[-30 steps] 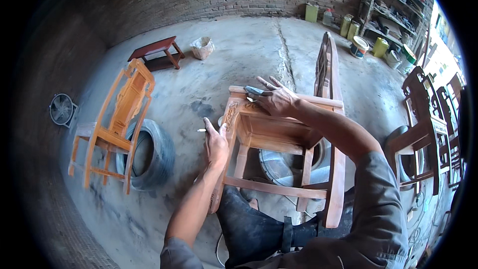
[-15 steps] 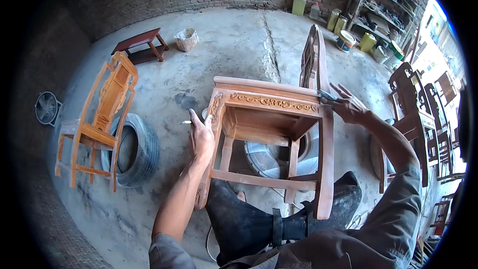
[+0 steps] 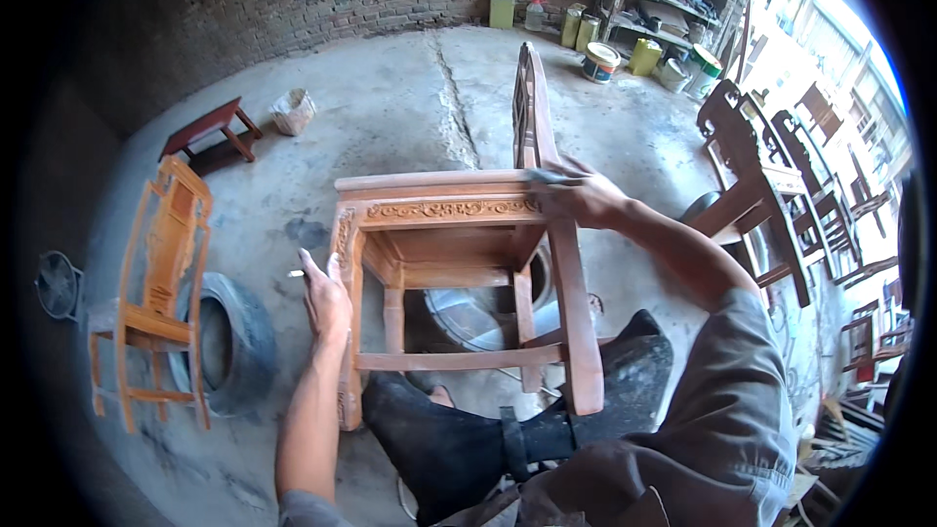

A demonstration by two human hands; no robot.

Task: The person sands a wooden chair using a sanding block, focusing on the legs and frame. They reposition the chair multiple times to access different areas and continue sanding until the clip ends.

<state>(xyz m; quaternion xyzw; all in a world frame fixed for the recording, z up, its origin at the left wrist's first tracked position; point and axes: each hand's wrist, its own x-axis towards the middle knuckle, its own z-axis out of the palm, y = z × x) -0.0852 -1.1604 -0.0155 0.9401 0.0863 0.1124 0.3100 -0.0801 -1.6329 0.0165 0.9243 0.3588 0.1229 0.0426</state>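
An unfinished wooden chair [image 3: 444, 191] lies tipped before my knees, its carved front rail toward me and its backrest [image 3: 527, 107] pointing away at the right. My left hand [image 3: 327, 301] rests against the leg at the chair's left side. A thin white cigarette [image 3: 296, 273] sticks out between its fingers. At the right end of the seat edge, my right hand [image 3: 586, 193] presses a small grey piece, apparently sandpaper [image 3: 545, 177], onto the wood. That hand is slightly blurred. Beneath the chair is a wrapped tyre [image 3: 459, 317], partly hidden by the frame.
On the left an orange-brown chair [image 3: 161, 307] stands by a tyre [image 3: 244, 332], with a fan [image 3: 59, 285] beyond. A low table [image 3: 210, 132] and a white sack [image 3: 293, 112] lie farther back. Dark chairs [image 3: 761, 176] stand at right; buckets [image 3: 600, 63] line the shelf [image 3: 673, 0].
The view has swung right, so most things sit farther left. My right hand has shifted slightly along the seat edge and now lies flatter over the corner; my left stays at the leg.
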